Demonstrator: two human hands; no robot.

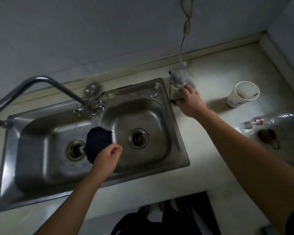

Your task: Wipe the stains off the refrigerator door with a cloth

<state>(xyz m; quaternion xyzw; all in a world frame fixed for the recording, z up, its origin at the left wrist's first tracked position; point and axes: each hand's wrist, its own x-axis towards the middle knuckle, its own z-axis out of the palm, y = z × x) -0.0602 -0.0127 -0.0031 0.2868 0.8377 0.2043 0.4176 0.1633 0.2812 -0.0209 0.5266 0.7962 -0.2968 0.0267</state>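
My left hand (107,158) grips a dark blue cloth (98,141) and holds it over the divider of a steel double sink (174,133). My right hand (190,102) reaches across the counter to the right of the sink and rests on a crumpled grey cloth (179,81), fingers closed on its near edge. The grey cloth lies against the back ledge of the counter. No refrigerator door is in view.
A bent steel tap (46,82) rises behind the sink. On the pale counter (210,150) stand a white paper cup (243,95) holding a spoon, a lying plastic bottle (255,122) and a small dark cup (268,135). A cord (185,31) hangs down the tiled wall.
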